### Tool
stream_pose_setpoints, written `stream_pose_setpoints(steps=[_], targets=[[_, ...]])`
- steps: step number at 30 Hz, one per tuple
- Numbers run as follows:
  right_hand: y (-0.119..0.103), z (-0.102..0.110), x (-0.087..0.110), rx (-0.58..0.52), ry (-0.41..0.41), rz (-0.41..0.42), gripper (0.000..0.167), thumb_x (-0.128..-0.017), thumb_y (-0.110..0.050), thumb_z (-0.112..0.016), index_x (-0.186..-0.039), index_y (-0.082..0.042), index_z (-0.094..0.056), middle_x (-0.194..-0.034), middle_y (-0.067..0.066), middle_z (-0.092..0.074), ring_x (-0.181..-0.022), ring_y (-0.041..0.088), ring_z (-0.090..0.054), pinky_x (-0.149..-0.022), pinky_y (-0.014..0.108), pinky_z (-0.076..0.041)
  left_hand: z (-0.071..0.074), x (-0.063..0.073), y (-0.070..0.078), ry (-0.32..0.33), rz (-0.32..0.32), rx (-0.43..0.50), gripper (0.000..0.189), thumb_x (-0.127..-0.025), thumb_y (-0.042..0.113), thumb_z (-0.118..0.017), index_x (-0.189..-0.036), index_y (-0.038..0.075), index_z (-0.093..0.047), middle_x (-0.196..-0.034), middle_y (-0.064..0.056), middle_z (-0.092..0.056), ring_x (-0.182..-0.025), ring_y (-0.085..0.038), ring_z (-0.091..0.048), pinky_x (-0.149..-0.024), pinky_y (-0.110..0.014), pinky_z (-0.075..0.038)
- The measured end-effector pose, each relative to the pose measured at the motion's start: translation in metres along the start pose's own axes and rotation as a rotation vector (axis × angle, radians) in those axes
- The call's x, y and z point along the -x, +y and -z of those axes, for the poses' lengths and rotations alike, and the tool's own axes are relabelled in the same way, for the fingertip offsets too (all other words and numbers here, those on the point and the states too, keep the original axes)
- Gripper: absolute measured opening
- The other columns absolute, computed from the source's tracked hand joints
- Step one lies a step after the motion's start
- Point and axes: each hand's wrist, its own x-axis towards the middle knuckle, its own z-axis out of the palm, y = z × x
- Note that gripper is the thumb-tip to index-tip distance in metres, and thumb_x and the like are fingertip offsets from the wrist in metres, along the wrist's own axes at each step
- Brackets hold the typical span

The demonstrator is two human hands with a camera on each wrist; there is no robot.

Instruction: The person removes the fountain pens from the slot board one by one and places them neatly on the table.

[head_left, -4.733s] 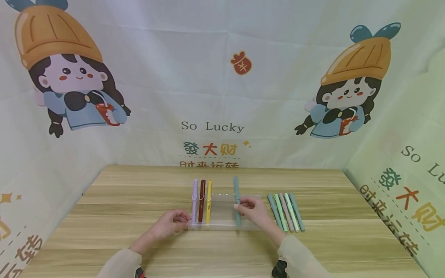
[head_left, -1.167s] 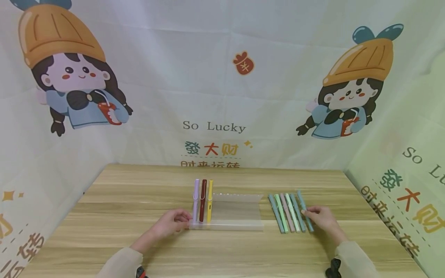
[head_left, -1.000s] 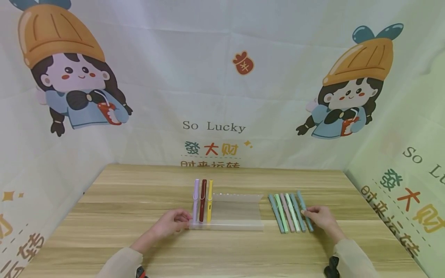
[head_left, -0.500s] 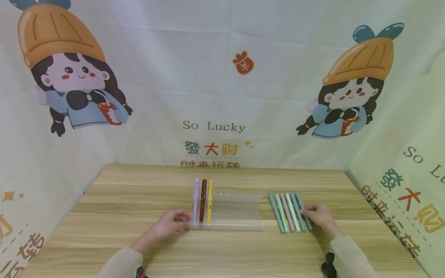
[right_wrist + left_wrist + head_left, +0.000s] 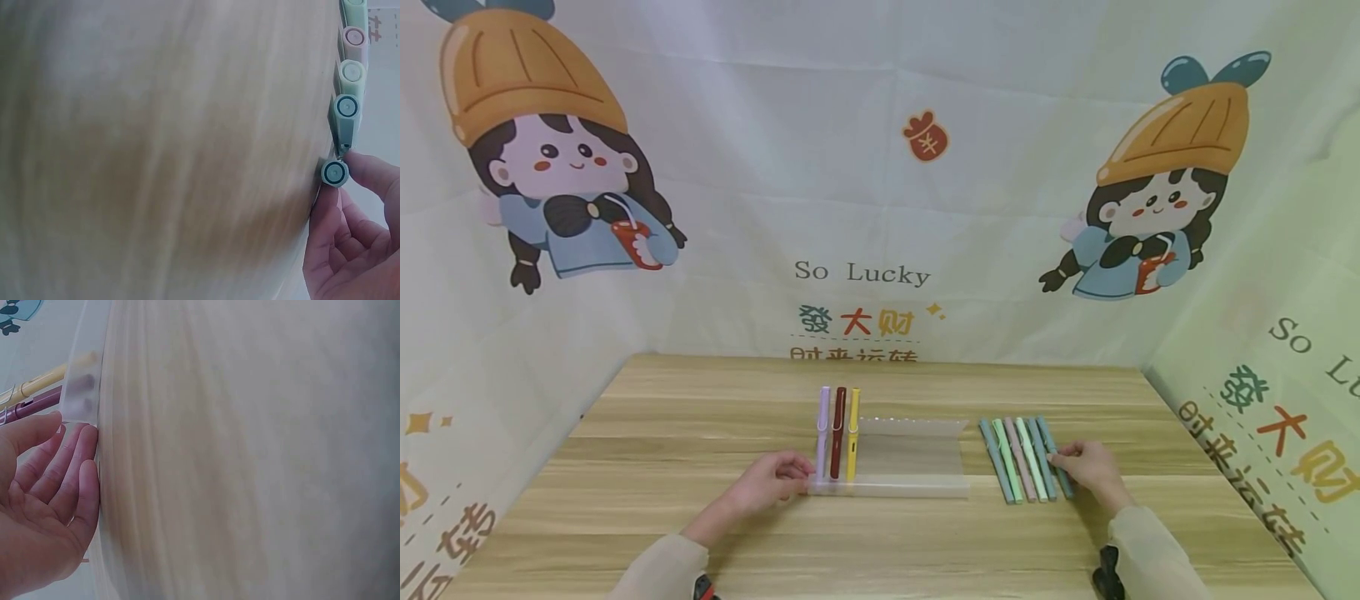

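Note:
A clear plastic pen tray lies mid-table. Across its left part rest a lilac pen, a dark red pen and a yellow pen. My left hand touches the tray's left end, its fingertips against the end in the left wrist view. To the right of the tray, several capped pens lie side by side, among them a mint green pen and a mauve pen. My right hand pinches the rightmost pen, a blue-grey pen, between thumb and fingers, down on the table.
The wooden table runs back to a printed cloth backdrop, with cloth walls on both sides too. A narrow strip of table separates the tray from the row of pens.
My right hand has carried the blue-grey pen from above the tray to the right end of the row, then drawn it in close beside its neighbour. My left hand has stayed at the tray.

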Motion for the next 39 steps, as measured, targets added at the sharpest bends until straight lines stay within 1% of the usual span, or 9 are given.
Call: stream_pose_setpoints(steps=[8,16,18,24,29,33,37,39], targets=[[0.003,-0.001,0.000,-0.066,-0.016,-0.007,0.027,-0.081,-0.013,-0.059,-0.090,0.013,-0.056,-0.074,0.009,-0.058,-0.059,0.017,-0.053,-0.050,0.030,-0.048,0.000,-0.001,-0.001,0.001,0.001,0.002,0.018,-0.081,0.001,-0.059,-0.096,-0.008,-0.055,-0.083,-0.009,-0.059,-0.075,-0.024,-0.055,-0.057,-0.031,-0.048],[0.003,-0.002,0.001,-0.077,-0.018,-0.004,0.025,-0.082,-0.011,-0.058,-0.090,0.012,-0.057,-0.070,0.006,-0.056,-0.057,0.015,-0.052,-0.049,0.029,-0.046,0.001,0.004,0.013,-0.004,0.004,0.014,0.017,-0.081,-0.002,-0.058,-0.096,-0.010,-0.055,-0.083,-0.012,-0.058,-0.076,-0.027,-0.055,-0.059,-0.033,-0.048],[0.003,-0.002,0.001,-0.081,-0.016,-0.003,0.024,-0.082,-0.011,-0.059,-0.090,0.011,-0.057,-0.069,0.006,-0.056,-0.057,0.015,-0.052,-0.048,0.029,-0.046,0.001,0.004,0.012,-0.004,0.003,0.015,0.017,-0.081,-0.002,-0.058,-0.096,-0.010,-0.055,-0.083,-0.012,-0.058,-0.076,-0.027,-0.055,-0.059,-0.034,-0.048],[0.004,-0.002,0.002,-0.084,-0.013,-0.011,0.025,-0.081,-0.012,-0.058,-0.091,0.011,-0.058,-0.069,0.005,-0.056,-0.057,0.015,-0.052,-0.049,0.029,-0.046,0.000,0.001,0.001,0.001,-0.003,-0.002,0.019,-0.081,0.002,-0.059,-0.096,-0.008,-0.055,-0.084,-0.009,-0.059,-0.075,-0.023,-0.055,-0.058,-0.031,-0.048],[0.001,0.000,0.003,-0.109,0.005,-0.023,0.028,-0.083,-0.013,-0.056,-0.094,0.012,-0.057,-0.070,0.007,-0.058,-0.059,0.016,-0.055,-0.050,0.029,-0.047,0.000,0.001,0.001,0.002,-0.001,-0.010,0.020,-0.081,0.005,-0.060,-0.097,-0.007,-0.056,-0.083,-0.007,-0.059,-0.075,-0.021,-0.055,-0.059,-0.029,-0.048],[-0.006,0.003,0.006,-0.104,0.044,0.009,0.030,-0.083,-0.014,-0.055,-0.098,0.012,-0.057,-0.075,0.010,-0.059,-0.062,0.017,-0.056,-0.054,0.029,-0.047,0.001,0.001,0.001,0.002,0.000,-0.021,0.021,-0.081,0.005,-0.060,-0.097,-0.006,-0.056,-0.083,-0.007,-0.058,-0.075,-0.020,-0.055,-0.060,-0.029,-0.048],[-0.016,0.005,0.008,-0.073,0.067,0.069,0.028,-0.084,-0.014,-0.056,-0.098,0.011,-0.058,-0.075,0.010,-0.060,-0.061,0.017,-0.055,-0.054,0.028,-0.046,0.001,0.001,0.002,-0.003,-0.014,-0.019,0.021,-0.081,0.005,-0.060,-0.098,-0.008,-0.056,-0.084,-0.008,-0.058,-0.075,-0.020,-0.055,-0.059,-0.030,-0.048],[-0.021,0.004,0.009,-0.064,0.062,0.087,0.028,-0.084,-0.014,-0.057,-0.097,0.010,-0.058,-0.073,0.009,-0.060,-0.060,0.017,-0.055,-0.053,0.027,-0.045,0.000,0.003,0.008,-0.003,-0.013,-0.020,0.020,-0.081,0.002,-0.059,-0.097,-0.009,-0.055,-0.084,-0.010,-0.058,-0.076,-0.022,-0.055,-0.059,-0.033,-0.049]])
